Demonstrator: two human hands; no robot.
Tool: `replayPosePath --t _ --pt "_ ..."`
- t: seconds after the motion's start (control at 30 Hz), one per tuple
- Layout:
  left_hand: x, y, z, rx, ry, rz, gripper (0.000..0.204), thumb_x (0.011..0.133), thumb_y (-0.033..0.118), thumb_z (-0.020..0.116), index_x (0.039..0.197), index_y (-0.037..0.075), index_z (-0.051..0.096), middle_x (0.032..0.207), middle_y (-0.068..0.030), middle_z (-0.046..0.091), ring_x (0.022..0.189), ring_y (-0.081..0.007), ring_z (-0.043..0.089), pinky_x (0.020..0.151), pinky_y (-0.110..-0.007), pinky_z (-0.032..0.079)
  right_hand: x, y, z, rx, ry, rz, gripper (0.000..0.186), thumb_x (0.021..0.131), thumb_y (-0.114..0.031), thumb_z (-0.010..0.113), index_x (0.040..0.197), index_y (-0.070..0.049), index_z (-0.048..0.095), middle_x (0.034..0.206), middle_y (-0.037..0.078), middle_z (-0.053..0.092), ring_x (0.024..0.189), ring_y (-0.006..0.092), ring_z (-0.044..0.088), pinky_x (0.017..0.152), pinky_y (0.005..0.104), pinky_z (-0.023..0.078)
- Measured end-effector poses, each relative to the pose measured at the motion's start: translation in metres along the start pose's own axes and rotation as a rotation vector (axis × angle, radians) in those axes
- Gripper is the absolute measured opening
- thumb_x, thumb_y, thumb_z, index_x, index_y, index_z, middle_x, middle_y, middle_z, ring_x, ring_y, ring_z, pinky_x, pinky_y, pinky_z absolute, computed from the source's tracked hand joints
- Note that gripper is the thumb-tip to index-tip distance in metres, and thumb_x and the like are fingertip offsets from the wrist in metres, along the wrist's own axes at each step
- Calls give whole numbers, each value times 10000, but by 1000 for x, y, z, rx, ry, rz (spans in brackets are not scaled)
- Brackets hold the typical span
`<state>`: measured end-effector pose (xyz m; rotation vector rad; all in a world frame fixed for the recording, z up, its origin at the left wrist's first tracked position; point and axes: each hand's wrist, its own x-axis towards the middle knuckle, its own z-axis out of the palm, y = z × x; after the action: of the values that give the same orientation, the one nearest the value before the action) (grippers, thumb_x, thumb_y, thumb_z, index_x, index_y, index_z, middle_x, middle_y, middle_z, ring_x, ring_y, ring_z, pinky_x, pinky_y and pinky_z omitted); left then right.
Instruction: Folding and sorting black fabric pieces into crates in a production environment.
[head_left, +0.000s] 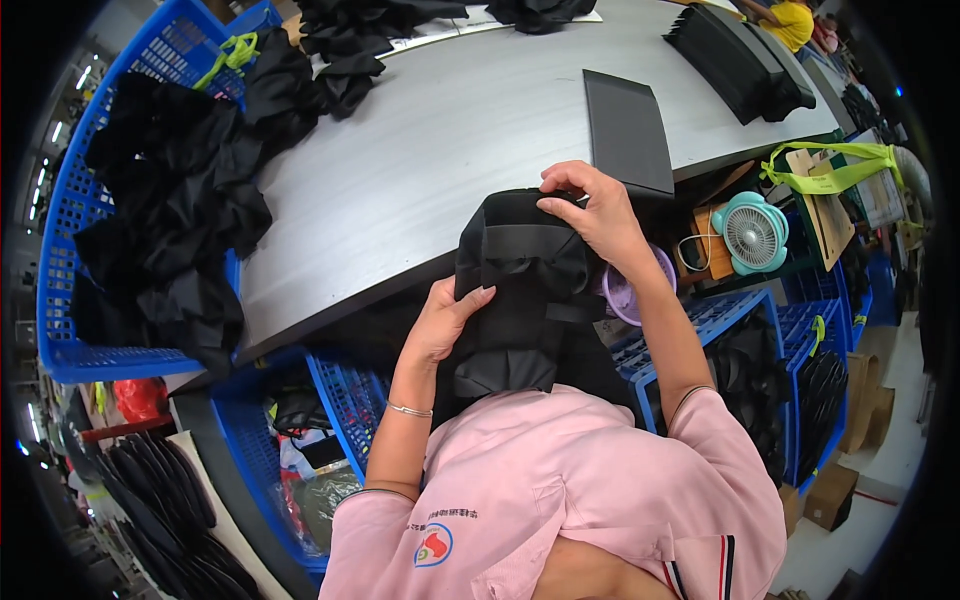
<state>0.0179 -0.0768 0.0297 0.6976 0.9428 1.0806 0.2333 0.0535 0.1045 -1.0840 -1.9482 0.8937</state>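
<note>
A black fabric bag-like piece [520, 262] with a folded, boxy top hangs between my hands at the near edge of the table, its lower end against my lap. My left hand [449, 318] grips its left side, the thumb lying on top of the cloth. At its upper right corner my right hand [592, 205] pinches the rim between thumb and fingers. Just beyond my right hand, a flat dark grey panel [630, 130] lies on the table.
The grey table [430, 150] stretches ahead. Blue crates hold black cloth [170, 190] at the left and dark pieces [745, 375] at the right. Stacked black trays [735, 65] stand far right. A turquoise fan [754, 233] and a purple basket [655, 285] are near my right arm.
</note>
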Motion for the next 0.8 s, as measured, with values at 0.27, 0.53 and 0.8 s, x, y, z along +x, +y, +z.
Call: replayPosePath --t 0.27,0.53,0.8 --pt "2 15 -2 33 -30 -31 246 954 122 650 1149 -28 665 1051 -46 702 927 -98 633 839 -268 526 10 16 0 48 -226 163 205 771 -139 787 843 -26 632 742 20 595 705 100 511 650 263 436" --pt "17 43 -15 -27 23 -67 305 967 217 650 1150 -27 660 1074 -67 698 954 -124 653 844 -271 535 38 36 5 494 -227 438 153 826 -95 773 808 -49 628 743 -32 624 679 37 559 625 189 446" --pt "11 20 -59 -505 211 113 730 997 627 369 1333 1 535 1266 -175 629 1180 -261 603 1013 -413 482 84 123 32 129 117 405 144 838 -129 752 825 -10 671 708 -15 632 652 57 549 611 226 442"
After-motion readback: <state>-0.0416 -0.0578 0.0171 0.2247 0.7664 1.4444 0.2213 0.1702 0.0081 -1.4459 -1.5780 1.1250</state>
